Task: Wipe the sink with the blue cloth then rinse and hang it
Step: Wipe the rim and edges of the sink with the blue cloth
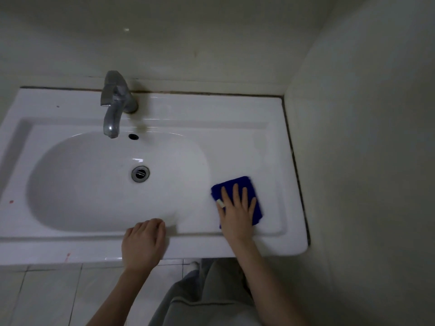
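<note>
The right hand (236,212) lies flat, fingers straight and spread, and presses the blue cloth (247,182) down on the flat ledge of the sink (211,109). The cloth is folded into a small pad, with blue showing past the fingertips and along the outer side of the hand. The left hand (143,243) rests on the front rim just inward of the right one. Its fingers are loosely bent at the lip of the basin (94,184) and it grips nothing that shows, so it seems to be only bracing. I judge the wiping stage to be under way, on the ledge section. The basin, which opens beyond the left hand and away from the right, looks dry and untouched by the cloth, though its sheen makes that hard to tell for sure. A few small reddish specks (11,201) sit on the rim well out past the left hand, so that side likely needs a pass. No water runs from the faucet (115,107), which stands far ahead of the left hand, and the drain (140,173) is open. The rinse is therefore not yet begun, and no hook or rail for hanging is in sight.
</note>
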